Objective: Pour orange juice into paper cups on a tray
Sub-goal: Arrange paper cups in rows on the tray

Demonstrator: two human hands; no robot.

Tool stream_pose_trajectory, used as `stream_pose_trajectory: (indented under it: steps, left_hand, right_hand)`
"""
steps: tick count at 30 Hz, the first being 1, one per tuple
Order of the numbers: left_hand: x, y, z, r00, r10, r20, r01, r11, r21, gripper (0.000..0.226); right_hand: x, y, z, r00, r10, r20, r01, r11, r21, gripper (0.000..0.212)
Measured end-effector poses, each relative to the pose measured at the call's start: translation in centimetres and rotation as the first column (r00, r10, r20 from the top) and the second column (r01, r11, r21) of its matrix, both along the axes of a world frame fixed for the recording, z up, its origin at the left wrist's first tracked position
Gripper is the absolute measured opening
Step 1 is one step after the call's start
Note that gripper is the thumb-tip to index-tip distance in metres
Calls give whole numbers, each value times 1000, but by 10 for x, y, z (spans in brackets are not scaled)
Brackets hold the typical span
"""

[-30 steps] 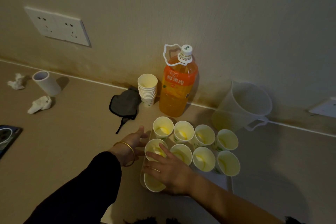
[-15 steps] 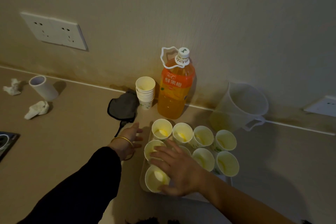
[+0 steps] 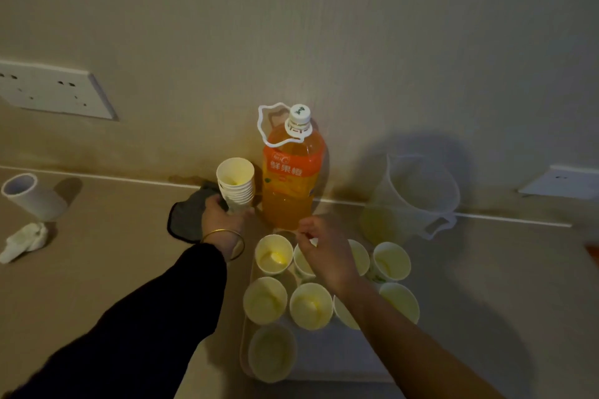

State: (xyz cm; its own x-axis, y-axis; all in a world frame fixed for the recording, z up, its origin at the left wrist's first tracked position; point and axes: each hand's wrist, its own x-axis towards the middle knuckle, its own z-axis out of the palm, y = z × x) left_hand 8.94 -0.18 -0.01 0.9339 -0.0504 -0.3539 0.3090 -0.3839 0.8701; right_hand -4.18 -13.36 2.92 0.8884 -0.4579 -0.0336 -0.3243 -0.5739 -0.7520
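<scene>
A capped orange juice bottle (image 3: 292,178) stands upright against the wall. My left hand (image 3: 223,220) grips the base of a stack of paper cups (image 3: 236,183) just left of the bottle and tilts it slightly. In front of the bottle a pale tray (image 3: 327,363) carries several paper cups (image 3: 273,256), some with a little juice at the bottom. My right hand (image 3: 324,251) hovers over the tray's back row with loosely curled fingers and holds nothing I can see. It hides part of two cups.
A clear plastic pitcher (image 3: 413,197) stands right of the bottle. A black cloth (image 3: 184,220) lies under my left hand. A white tube (image 3: 32,197) and a crumpled tissue (image 3: 22,241) lie far left. Wall sockets (image 3: 55,89) sit above the counter.
My left hand moved from the tray's left side back to the cup stack and took hold of it. My right hand lifted off the front cups and moved toward the back row.
</scene>
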Motion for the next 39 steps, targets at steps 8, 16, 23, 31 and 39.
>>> stream_pose_trajectory:
  steps: [8, 16, 23, 31, 39]
  left_hand:
    - [46, -25, -3, 995, 74, 71, -75, 997, 14, 109]
    - [58, -24, -16, 993, 30, 114, -24, 998, -51, 90]
    - [51, -23, -14, 988, 65, 143, -66, 998, -2, 82]
    - [12, 6, 19, 964, 25, 266, -8, 998, -64, 80]
    - [-42, 27, 79, 890, -42, 455, 3, 996, 85, 84]
  right_hand:
    - [-3, -8, -6, 998, 9, -57, -7, 1000, 30, 25]
    - [-18, -12, -7, 997, 10, -71, -9, 1000, 21, 26]
    - [-26, -18, -7, 997, -5, -80, 8, 999, 37, 24]
    - [-11, 1, 8, 998, 60, -25, -58, 995, 79, 34]
    - [17, 22, 34, 982, 184, -44, -179, 979, 99, 70]
